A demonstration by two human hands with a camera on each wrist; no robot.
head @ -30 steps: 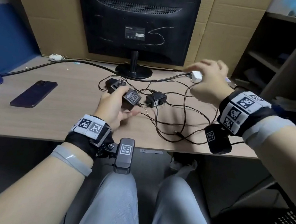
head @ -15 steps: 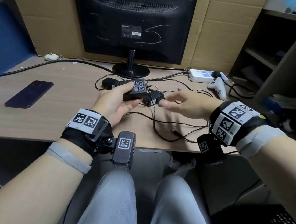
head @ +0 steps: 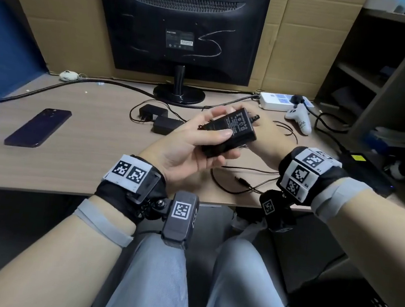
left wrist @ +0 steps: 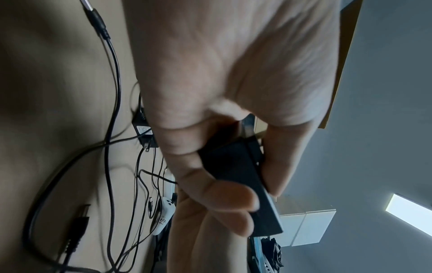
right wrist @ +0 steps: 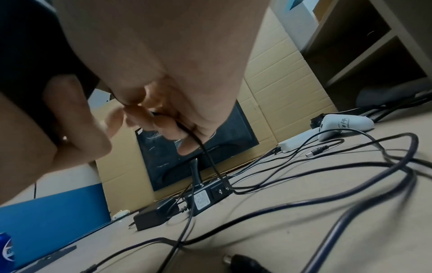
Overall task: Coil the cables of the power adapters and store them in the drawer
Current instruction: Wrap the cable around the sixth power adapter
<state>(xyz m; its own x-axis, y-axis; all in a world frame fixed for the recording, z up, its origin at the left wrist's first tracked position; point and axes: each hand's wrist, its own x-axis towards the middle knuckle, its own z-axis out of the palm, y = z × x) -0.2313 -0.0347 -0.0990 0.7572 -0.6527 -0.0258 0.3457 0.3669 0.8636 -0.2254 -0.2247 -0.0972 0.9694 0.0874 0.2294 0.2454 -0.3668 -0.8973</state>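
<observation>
held adapter: a black rectangular plastic power adapter [head: 231,131] is lifted above the desk, tilted, its printed label face up; a thin black cable leaves its far end.
left hand: the left hand [head: 187,149] is curled round the adapter, thumb pressed on the label, fingers under it.
right hand: the right hand [head: 260,137] sits behind the adapter; in the right wrist view its fingers [right wrist: 163,118] pinch the thin black cable [right wrist: 205,158] close to the adapter.
desk: a light wood-grain desk [head: 71,154] carries loose black cable loops in front of the hands, with a barrel plug [head: 242,182] lying free near the front edge.
other adapters: two more black power adapters [head: 159,118] lie side by side, touching, left of the hands, cables uncoiled.
containers: a dark open shelf unit [head: 370,71] at the right holds some items too dim to identify; no drawer can be made out.
background: a black flat monitor [head: 182,26] seen from the back stands on its round base before brown cardboard sheets.
other items: a dark purple smartphone [head: 38,127] lies flat at the left; a white power strip [head: 274,101] and a white game controller [head: 300,117] sit at the back right, just beside each other.
</observation>
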